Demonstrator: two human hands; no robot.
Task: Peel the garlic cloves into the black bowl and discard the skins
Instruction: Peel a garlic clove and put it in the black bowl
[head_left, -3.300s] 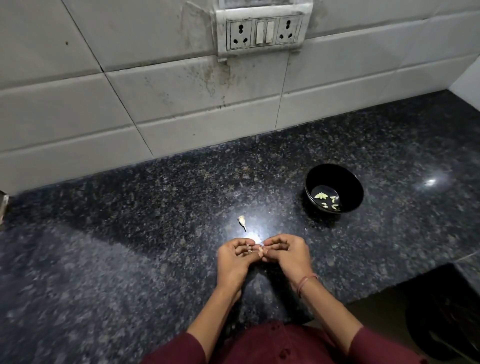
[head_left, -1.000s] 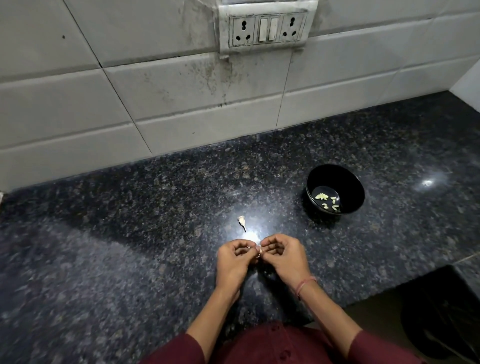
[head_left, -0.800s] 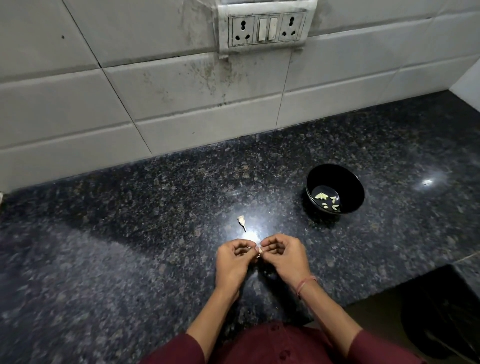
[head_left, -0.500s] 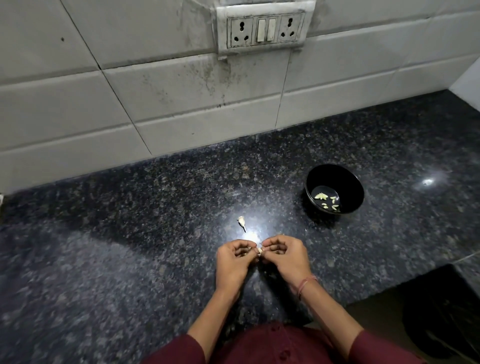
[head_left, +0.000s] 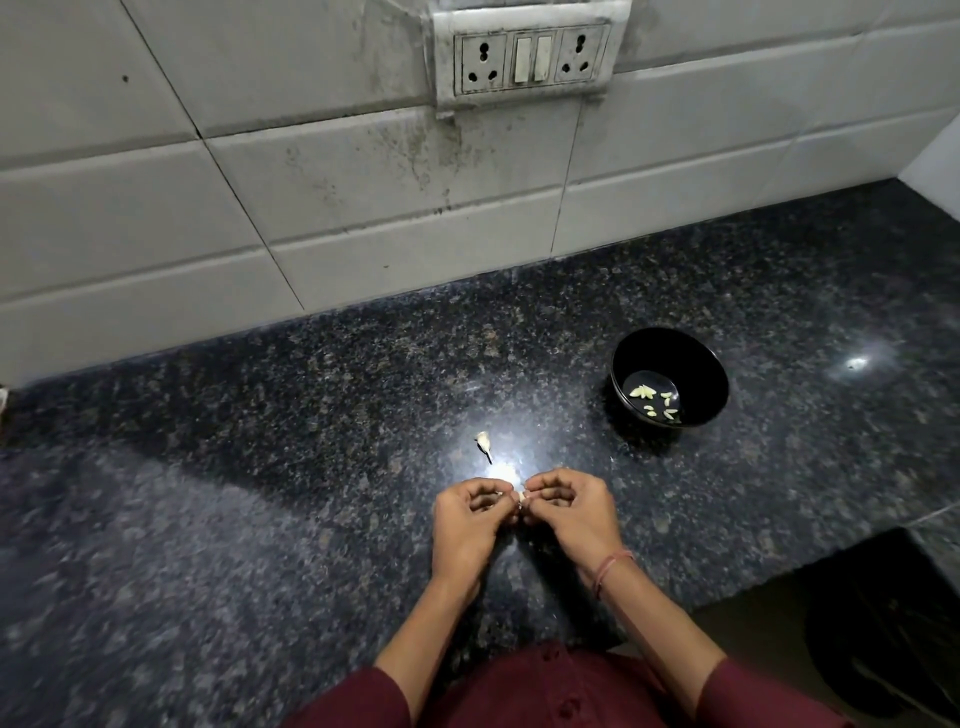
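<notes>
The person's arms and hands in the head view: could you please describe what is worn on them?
Dark maroon sleeves cover both upper arms, the left sleeve and right sleeve ending near the elbows, forearms bare. No jewellery is visible on the left hand. The right hand has a thin reddish thread band round its wrist.
</notes>
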